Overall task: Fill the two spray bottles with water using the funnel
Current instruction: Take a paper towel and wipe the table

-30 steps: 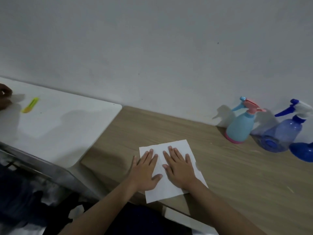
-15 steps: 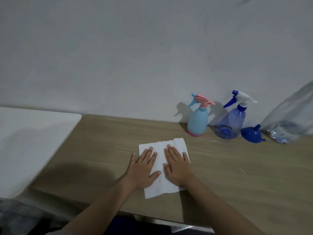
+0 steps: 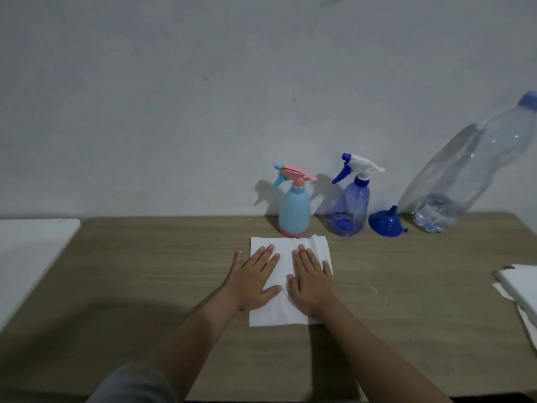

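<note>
hands: left hand and right hand both flat, palms down, fingers straight, side by side on a white paper towel. Gripping nothing.
towel: lies flat on the wooden table, far edge just short of the light-blue bottle's base.
light-blue spray bottle: upright at the wall, pink trigger head screwed on. Opaque, so fill level can't be told.
blue spray bottle: upright just right of it, white/blue trigger head on. Translucent; looks empty or near empty.
funnel: blue, mouth-down on the table, spout up, between the blue sprayer and the water bottle.
water bottle: big clear plastic, blue cap on, at the right end by the wall. Looks tilted, maybe wide-angle distortion. Level not clear.
stage: judged pre-start; no head off, funnel untouched.
handling, sprayers: light, thin plastic, tippy while empty. Hold the body with one hand, twist the collar under the trigger with the other, not the trigger lever.
handling, funnel: stiff, very light. Pinch the rim; steady it in the neck while pouring.
handling, water bottle: likely the heavy item, soft walls flex under squeeze. Grip mid-body, support the base, pour slowly.
risk: spill at the narrow necks; towel is at hand.
other: more white paper at the right table edge; white surface at left.
</note>
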